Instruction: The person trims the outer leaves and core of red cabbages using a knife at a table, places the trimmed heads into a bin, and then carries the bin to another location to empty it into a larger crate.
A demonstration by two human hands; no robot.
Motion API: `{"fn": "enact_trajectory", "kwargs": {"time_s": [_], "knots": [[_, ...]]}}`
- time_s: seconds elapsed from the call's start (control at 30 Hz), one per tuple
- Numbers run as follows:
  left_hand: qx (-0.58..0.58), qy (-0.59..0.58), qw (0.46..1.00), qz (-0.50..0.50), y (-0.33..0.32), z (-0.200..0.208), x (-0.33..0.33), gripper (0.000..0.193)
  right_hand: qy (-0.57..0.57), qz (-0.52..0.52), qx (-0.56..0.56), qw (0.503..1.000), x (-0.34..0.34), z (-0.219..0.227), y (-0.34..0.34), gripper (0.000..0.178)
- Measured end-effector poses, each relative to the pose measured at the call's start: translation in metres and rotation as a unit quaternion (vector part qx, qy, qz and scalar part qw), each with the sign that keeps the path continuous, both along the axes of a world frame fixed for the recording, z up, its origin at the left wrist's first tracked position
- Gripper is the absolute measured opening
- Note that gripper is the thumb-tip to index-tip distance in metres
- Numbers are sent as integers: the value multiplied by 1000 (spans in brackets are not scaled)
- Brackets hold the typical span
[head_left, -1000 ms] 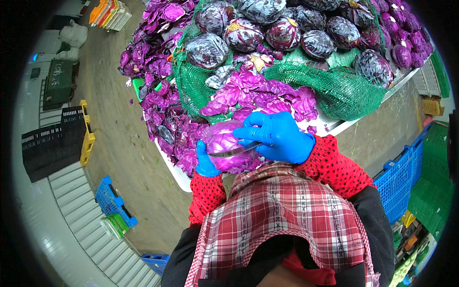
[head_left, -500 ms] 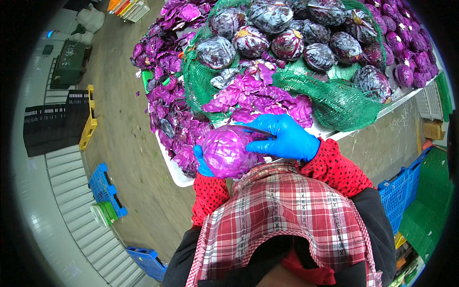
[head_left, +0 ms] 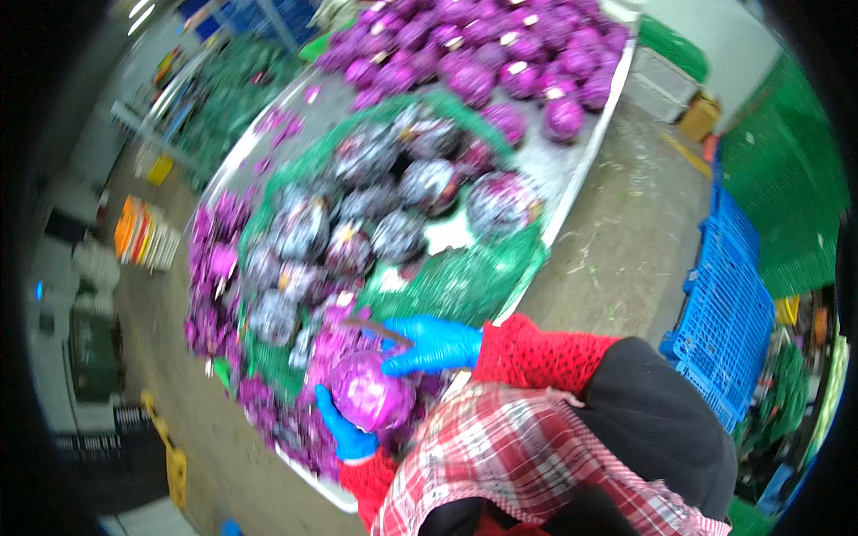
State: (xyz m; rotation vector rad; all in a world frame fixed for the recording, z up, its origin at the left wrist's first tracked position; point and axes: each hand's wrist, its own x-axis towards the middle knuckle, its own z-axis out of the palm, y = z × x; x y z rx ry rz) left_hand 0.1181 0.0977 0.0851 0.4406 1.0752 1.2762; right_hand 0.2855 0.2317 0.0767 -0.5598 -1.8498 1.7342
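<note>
One peeled purple cabbage (head_left: 368, 393), held just below the middle of the frame.
At far left, stacked crates (head_left: 147, 234) stand on the floor; next, loose purple leaves (head_left: 210, 295) line the near-left side of the bench (head_left: 550, 163). The left hand (head_left: 349, 432) cups the cabbage from its lower left, grip spread wide. Above, dark cabbages (head_left: 429, 184) lie on green netting (head_left: 478, 279). The right hand (head_left: 433, 347) has its grip round a knife (head_left: 380, 330); blur makes blade contact hard to judge. Trimmed purple cabbages (head_left: 469, 82) heap at the top; a blue plastic crate (head_left: 726, 308) stands far right.
</note>
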Motion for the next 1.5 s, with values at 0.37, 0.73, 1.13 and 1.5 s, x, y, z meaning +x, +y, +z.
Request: {"fn": "enact_trajectory", "kwargs": {"time_s": [0.37, 0.73, 1.13, 1.5], "knots": [[2, 223, 973, -63, 89, -8, 109, 46, 440, -283, -377, 764, 211, 18, 168, 73], [123, 572, 803, 116, 91, -66, 103, 83, 7, -251, -170, 953, 184, 28, 175, 45], [165, 669, 720, -80, 36, -112, 88, 102, -320, -217, -175, 906, 174, -56, 70, 46], [111, 874, 453, -140, -24, -173, -78, 52, -241, -197, 238, 920, 75, -19, -26, 48]]}}
